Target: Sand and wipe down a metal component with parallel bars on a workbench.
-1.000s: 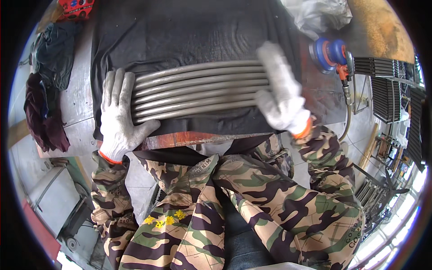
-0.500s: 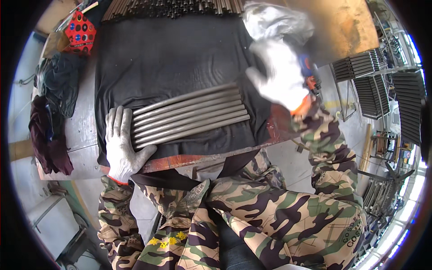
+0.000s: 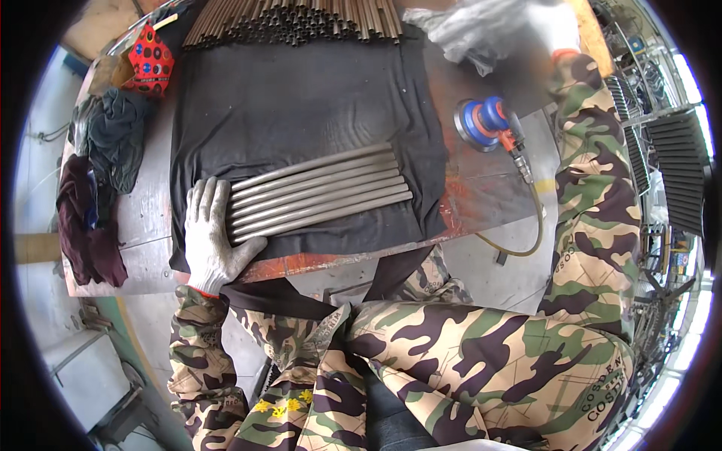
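Note:
My left hand (image 3: 210,233), in a white glove, lies by the left ends of a row of several grey metal tubes (image 3: 323,188). Its fingers are stretched out and the thumb stands apart, along the lower tube ends. The tubes lie side by side, slightly slanted, on a black cloth (image 3: 278,98). My right hand (image 3: 555,26), also white-gloved, is reached out to the far right, beside a crumpled clear plastic sheet (image 3: 470,30). Motion blur smears its fingers, so any grip on the plastic does not show.
A blue and orange air sander (image 3: 485,124) rests right of the cloth, its hose (image 3: 540,218) hanging over the table edge. A stack of tubes (image 3: 293,22) lies at the back. Left are a red patterned box (image 3: 150,64) and dark rags (image 3: 113,135). Racked tubes (image 3: 677,173) stand far right.
My right hand has swung away from beside the sander to the far right, uncovering the sander. The plastic sheet has shifted and changed shape. My left hand stays at the tube ends.

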